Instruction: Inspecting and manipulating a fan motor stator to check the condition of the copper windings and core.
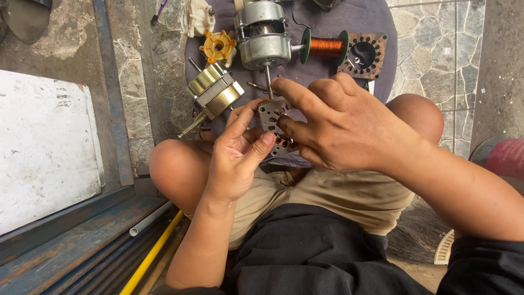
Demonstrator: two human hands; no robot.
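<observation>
We are pinching the small stator core (pixel 271 113) between left hand (pixel 237 155) and right hand (pixel 341 128); copper windings just below our fingertips risk snagging or tearing.

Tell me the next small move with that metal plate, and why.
Probably turn the metal plate to bring its copper coil into view: the left hand and right hand both pinch it, and fingers hide most of the winding.

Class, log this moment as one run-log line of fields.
left hand: pinches stator plate | right hand: grips same plate | nearby on cloth: motor housing, copper wire spool, brass-coloured rotor
</observation>
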